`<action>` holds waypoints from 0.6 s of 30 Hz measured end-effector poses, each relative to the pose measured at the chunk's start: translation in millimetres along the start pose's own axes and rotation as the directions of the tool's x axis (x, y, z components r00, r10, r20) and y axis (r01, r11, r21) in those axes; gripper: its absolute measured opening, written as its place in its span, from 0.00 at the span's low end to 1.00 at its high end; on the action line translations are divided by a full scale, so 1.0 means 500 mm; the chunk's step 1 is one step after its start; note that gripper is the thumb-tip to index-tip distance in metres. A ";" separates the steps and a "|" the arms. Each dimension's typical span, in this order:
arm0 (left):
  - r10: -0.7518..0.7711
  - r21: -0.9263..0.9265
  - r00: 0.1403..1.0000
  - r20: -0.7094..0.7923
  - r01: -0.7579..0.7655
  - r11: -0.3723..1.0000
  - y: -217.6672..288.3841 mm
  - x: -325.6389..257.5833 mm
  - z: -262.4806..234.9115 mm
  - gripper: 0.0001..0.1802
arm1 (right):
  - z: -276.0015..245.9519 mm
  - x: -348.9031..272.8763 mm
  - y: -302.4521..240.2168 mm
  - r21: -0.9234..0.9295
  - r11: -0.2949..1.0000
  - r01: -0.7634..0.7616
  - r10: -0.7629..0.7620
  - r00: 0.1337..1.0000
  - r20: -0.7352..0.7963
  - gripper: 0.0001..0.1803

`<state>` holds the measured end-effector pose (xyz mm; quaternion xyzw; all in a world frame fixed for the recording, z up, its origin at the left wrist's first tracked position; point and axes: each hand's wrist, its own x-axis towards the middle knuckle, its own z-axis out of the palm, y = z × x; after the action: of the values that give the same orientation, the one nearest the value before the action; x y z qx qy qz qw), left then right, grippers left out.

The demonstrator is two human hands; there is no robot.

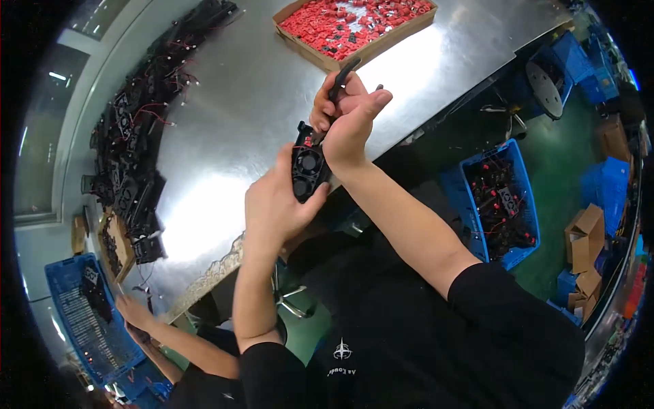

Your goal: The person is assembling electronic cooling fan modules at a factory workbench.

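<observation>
My left hand [276, 201] is closed around a black housing with small twin fans [308, 163], its thumb along the lower right side. A bit of red shows at the housing's upper end. Just above it, my right hand [349, 126] grips a black-handled tool [346, 73] with two handle ends showing past the fingers, somewhat like pliers. The working end of that tool is hidden behind the hand, so whether it touches the housing cannot be seen. Both hands are over the near edge of the metal table [225, 88].
An open cardboard box [310, 54] of small red parts stands at the far side. Black fan housings with red wires [129, 136] are piled along the left. A blue crate [524, 184] of similar units sits at the right. A co-worker's hands [136, 317] work beside another blue crate [61, 286].
</observation>
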<state>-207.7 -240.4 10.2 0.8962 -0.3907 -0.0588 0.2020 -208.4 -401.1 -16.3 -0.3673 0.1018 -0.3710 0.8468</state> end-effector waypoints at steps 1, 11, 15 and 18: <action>-0.061 0.020 0.998 -0.016 0.061 0.998 0.011 -0.003 0.004 0.45 | -0.001 -0.001 0.002 -0.005 1.000 0.020 -0.020 1.000 -0.007 0.57; -0.116 -0.005 0.993 -0.031 0.116 0.993 0.023 -0.033 -0.007 0.44 | -0.040 0.039 -0.096 0.416 0.907 -0.061 0.038 0.997 0.061 0.53; -0.019 -0.193 0.998 0.053 0.029 0.981 0.047 -0.101 0.004 0.49 | -0.187 0.022 -0.235 -0.114 0.980 -0.162 0.189 0.934 0.302 0.34; 0.282 -0.231 0.958 0.045 -0.265 0.936 0.109 -0.143 0.019 0.55 | -0.248 -0.099 -0.260 -0.625 0.781 -0.005 0.334 0.848 0.411 0.21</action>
<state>-296.6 -225.1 20.1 0.8019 -0.5100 -0.1083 0.2918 -370.2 -493.4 -18.6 -0.6889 0.0253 -0.1299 0.7127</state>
